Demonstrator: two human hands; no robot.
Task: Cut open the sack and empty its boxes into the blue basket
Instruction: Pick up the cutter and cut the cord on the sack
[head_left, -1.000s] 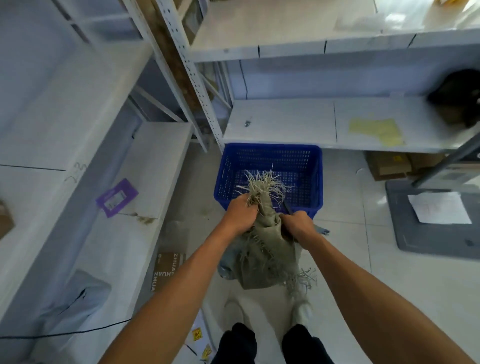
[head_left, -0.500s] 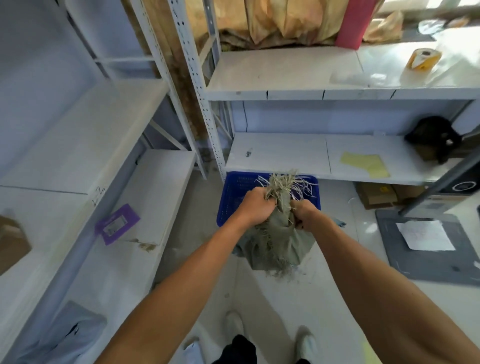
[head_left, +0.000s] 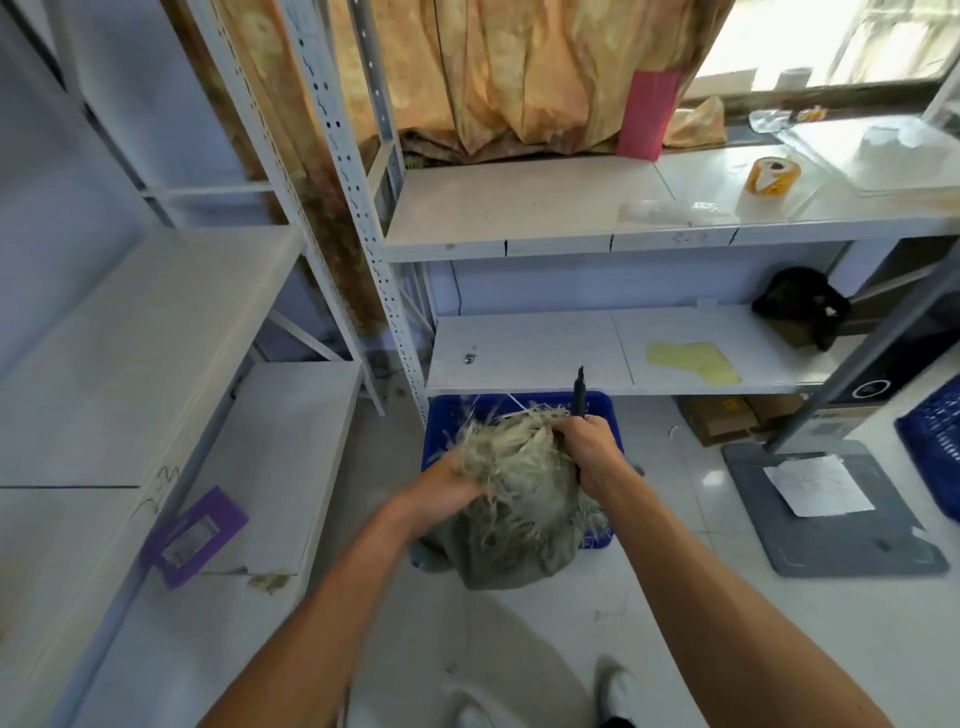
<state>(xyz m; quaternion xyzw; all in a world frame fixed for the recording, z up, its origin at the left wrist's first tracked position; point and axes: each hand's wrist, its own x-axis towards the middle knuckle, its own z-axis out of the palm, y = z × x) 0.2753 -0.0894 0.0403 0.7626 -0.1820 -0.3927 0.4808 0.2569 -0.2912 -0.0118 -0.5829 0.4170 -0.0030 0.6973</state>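
In the head view, the olive woven sack (head_left: 519, 540) with a frayed top is held over the blue plastic mesh basket (head_left: 605, 402). Its fringe is gripped by the left hand (head_left: 454, 480), and fabric and a slim black cutter (head_left: 578, 397) are clenched in the right hand (head_left: 592, 452). No boxes are seen, so opening is judged the step in hand, with upending needed next.

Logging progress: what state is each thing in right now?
sack: held up, frayed top bunched, no boxes showing.
basket: upright, mostly hidden behind sack; contents unseen.
knife: upright, tip up.
left grip: holds sack's top.
right grip: holds knife against sack.
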